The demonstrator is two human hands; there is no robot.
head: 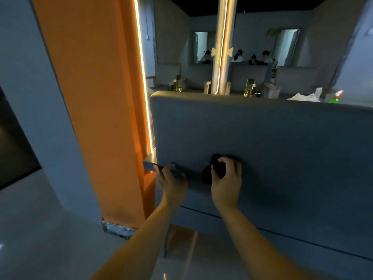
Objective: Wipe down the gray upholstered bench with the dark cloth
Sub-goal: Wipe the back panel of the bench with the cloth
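The gray upholstered bench (pixel 262 138) fills the right half of the head view, with its tall backrest facing me. My right hand (pixel 227 178) grips the bunched dark cloth (pixel 217 167) and holds it against the lower backrest, just above the crease with the seat. My left hand (pixel 171 179) lies to its left on the seat near the bench's left end, fingers extended and flat on the upholstery. Part of the cloth is hidden under my right fingers.
An orange pillar (pixel 96 110) with a lit vertical strip (pixel 144 81) stands tight against the bench's left end. Behind the backrest a counter holds bottles (pixel 250 87) and a green-and-white bag (pixel 336 97). Several people sit far back. Pale floor (pixel 40 229) lies at lower left.
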